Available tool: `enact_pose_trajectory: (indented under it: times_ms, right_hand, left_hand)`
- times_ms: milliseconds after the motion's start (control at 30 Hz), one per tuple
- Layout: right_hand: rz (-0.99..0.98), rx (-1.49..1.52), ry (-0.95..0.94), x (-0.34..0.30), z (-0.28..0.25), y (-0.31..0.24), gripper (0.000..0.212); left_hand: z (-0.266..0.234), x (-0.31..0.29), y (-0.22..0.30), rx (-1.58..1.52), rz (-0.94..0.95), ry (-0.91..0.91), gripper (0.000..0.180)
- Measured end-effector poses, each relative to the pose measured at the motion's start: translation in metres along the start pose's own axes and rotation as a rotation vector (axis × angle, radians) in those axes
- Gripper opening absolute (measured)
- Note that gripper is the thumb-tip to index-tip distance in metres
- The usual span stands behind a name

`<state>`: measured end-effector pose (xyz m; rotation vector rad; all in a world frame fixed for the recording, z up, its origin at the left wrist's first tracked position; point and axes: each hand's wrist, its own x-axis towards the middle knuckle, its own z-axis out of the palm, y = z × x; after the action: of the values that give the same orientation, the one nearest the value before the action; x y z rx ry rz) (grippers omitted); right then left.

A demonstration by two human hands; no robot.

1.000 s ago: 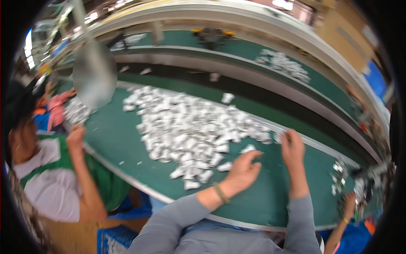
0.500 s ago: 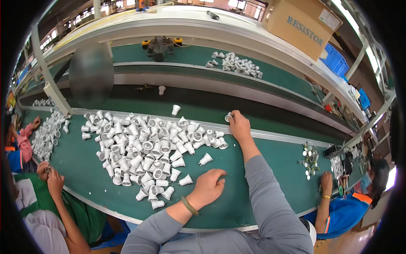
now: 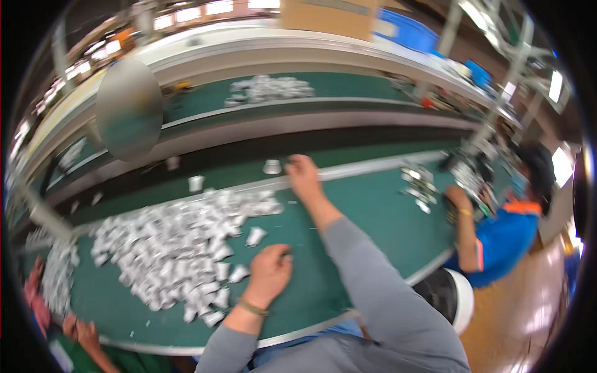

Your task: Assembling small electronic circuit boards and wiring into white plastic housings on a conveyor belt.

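A big heap of white bulb housings (image 3: 168, 248), cup-shaped with a narrow neck, covers the left and middle of the green table. My right hand (image 3: 305, 178) reaches over the metal rail at the table's far edge, fingers stretched and holding nothing. Just left of its fingertips, apart from them, a single white bulb housing (image 3: 272, 166) is on the dark green belt. My left hand (image 3: 268, 273) is by the heap's right side, its fingers curled in; a small dark spot shows at the fingertips, too blurred to name. Two loose housings (image 3: 255, 236) lie near it.
More housings (image 3: 196, 183) are spread along the belt. A raised shelf (image 3: 249, 53) carries a carton (image 3: 329, 18) and a blue crate (image 3: 407, 30). Co-workers sit at both sides; the right one, in a blue shirt (image 3: 507, 242), is beside small metal parts (image 3: 418, 185).
The view has turned to the right and blurred. My right hand has let go of the bulb housing, which is now on the belt beside its fingers. My left hand's fingers have curled in more.
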<state>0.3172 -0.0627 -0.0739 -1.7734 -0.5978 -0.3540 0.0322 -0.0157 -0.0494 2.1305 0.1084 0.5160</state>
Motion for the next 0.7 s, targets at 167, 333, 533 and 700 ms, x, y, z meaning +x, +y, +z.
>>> enact_pose_trajectory:
  times_ms: [167, 333, 533, 700]
  right_hand:
    - [0.199, -0.027, -0.248, -0.061, -0.039, -0.029, 0.032]
    - [0.175, 0.218, -0.378, -0.118, -0.084, -0.031, 0.020]
    - [-0.007, 0.037, -0.547, -0.122, -0.079, -0.052, 0.011]
    - [0.050, 0.104, -0.540, -0.115, -0.087, -0.049, 0.008]
  left_hand:
    - [0.012, -0.007, -0.009, 0.007, 0.108, 0.041, 0.024]
    - [0.024, -0.012, -0.002, -0.017, 0.073, 0.023, 0.019]
    - [0.020, -0.011, 0.002, -0.011, 0.013, -0.020, 0.015]
    - [0.031, -0.001, -0.001, -0.031, 0.050, -0.027, 0.016]
